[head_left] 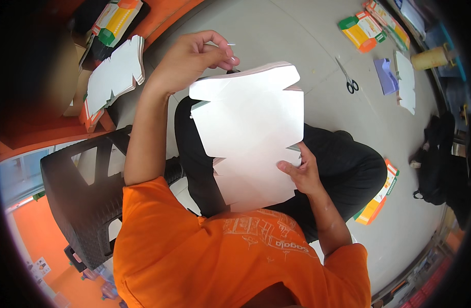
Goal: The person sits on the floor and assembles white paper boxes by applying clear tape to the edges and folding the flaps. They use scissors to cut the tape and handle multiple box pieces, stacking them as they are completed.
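A stack of white die-cut carton blanks (248,120) with notched edges rests over my lap. My right hand (304,172) is closed on its right edge, the thumb lying on the top sheet and the fingers underneath. Past the far edge of the stack, my left hand (207,54) is raised with its fingers curled and pinched together. A thin, shiny sliver shows at those fingertips, too small to name. Whether it is in their grip is hard to see.
Black-handled scissors (349,79) lie on the grey tiled floor (297,36). More white blanks (114,77) are stacked at left, near a black plastic chair (81,190). Printed cartons (363,31), a purple piece (386,76) and a yellow roll (430,58) sit at right.
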Tool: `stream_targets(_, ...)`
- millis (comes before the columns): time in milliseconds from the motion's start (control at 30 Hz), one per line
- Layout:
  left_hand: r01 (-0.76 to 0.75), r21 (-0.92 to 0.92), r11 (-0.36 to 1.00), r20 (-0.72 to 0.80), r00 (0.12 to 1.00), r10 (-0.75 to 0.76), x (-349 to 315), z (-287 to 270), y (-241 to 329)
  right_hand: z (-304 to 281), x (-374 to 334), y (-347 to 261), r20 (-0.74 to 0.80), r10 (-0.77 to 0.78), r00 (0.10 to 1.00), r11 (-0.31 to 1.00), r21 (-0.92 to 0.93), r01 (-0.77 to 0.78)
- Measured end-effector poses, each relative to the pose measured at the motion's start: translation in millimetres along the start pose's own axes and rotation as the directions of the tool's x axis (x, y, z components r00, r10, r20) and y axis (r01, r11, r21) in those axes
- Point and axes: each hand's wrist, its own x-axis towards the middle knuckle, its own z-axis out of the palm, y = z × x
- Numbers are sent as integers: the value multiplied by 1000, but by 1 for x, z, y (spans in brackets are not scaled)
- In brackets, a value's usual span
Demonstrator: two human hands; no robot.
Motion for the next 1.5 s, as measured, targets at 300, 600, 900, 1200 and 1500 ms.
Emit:
stream_targets(300, 36, 77, 996, 122, 992, -45, -12, 7, 37, 0, -15, -1, -3, -72, 997, 994, -78, 72)
stream_targets(600, -9, 118, 993, 82, 997, -1, -25, 19, 53, -1, -14, 0, 15, -116, 993, 990, -74, 117)
stream_targets(900, 90, 176, 980, 40, 994, -98, -18, 22, 53, 1, -15, -4, -1, -128, 992, 990, -67, 128)
stream_targets(1200, 61, 235, 970, 20, 998, -68, -22, 25, 53, 1, -14, -4, -15, -118, 993, 989, -88, 116)
stream_targets(1500, 51, 104, 993, 111, 992, -63, -13, 18, 49, 1, -12, -3, -14, -120, 993, 990, -77, 119)
